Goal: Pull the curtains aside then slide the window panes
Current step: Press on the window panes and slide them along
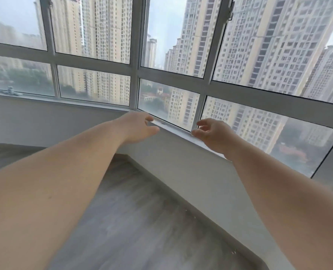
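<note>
A wide window with white frames (136, 55) fills the upper half of the head view, its panes (169, 102) looking out on tall apartment blocks. No curtain is in view. My left hand (137, 126) reaches toward the white sill (173, 131) near the central post, fingers relaxed and holding nothing. My right hand (212, 133) hovers at the sill below the short vertical bar (198, 110) between two lower panes, with loosely curled fingers that hold nothing. Both arms are stretched forward.
Under the sill runs a low white wall (171, 166), angled at the corner below the central post. Grey wood-look floor (138, 221) lies beneath my arms. A small object (10, 90) sits on the far left sill.
</note>
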A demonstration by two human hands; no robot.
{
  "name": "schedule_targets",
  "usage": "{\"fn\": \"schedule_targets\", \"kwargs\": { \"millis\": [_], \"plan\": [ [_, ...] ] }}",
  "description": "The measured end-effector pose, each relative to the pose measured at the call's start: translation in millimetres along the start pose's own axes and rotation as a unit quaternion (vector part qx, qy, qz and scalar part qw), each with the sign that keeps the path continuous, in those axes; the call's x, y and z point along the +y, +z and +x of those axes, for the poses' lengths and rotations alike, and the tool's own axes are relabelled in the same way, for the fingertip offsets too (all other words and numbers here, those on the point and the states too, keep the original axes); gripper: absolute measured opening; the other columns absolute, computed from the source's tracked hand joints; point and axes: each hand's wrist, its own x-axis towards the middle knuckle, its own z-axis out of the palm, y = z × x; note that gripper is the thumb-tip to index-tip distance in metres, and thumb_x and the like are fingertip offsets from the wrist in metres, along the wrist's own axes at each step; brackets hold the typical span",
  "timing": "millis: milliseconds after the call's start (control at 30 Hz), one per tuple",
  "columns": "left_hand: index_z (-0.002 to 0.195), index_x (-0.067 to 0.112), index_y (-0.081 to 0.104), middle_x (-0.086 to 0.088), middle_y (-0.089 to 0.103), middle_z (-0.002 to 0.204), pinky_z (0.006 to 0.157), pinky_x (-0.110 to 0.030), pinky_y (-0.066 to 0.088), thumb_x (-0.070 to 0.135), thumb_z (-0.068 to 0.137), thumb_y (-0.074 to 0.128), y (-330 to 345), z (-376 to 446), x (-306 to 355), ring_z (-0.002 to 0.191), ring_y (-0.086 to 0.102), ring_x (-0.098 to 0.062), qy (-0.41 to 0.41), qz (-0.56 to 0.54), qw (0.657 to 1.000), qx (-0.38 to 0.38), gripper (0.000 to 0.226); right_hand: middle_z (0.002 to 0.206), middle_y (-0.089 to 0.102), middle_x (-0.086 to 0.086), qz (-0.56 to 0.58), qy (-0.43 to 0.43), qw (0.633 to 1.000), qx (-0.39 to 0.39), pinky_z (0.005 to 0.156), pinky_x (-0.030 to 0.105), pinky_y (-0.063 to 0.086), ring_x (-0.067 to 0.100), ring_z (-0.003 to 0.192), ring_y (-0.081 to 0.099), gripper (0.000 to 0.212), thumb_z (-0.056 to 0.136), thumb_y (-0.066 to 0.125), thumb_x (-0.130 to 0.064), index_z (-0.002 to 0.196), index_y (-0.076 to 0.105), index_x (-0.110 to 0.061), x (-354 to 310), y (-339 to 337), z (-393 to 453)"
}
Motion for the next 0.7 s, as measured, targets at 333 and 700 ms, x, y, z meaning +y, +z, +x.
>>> {"fn": "schedule_targets", "kwargs": {
  "millis": [333,700],
  "plan": [
    [0.14,0.021,0.042,-0.002,0.045,0.144,0.105,-0.032,0.032,0.041,0.092,0.053,6,178,-46,0.13,0.044,-0.02,-0.021,-0.021,0.999,0.033,0.053,0.126,0.061,0.001,0.019,-0.028,0.999,0.004,0.091,0.03,0.045,0.019,0.112,0.057,0.044,0.089,0.062,-0.039,0.129,0.056,-0.022,28,43,190],
    [0.137,0.023,0.048,-0.004,0.048,0.141,0.107,-0.038,0.036,0.043,0.088,0.056,-60,413,-127,0.127,0.047,-0.023,0.035,-0.042,0.996,0.076,0.053,0.138,0.053,0.005,-0.044,-0.04,0.994,0.092,0.102,0.032,0.038,0.02,0.126,0.05,0.049,0.091,0.059,-0.038,0.136,0.051,-0.019,-5,87,413]
  ]
}}
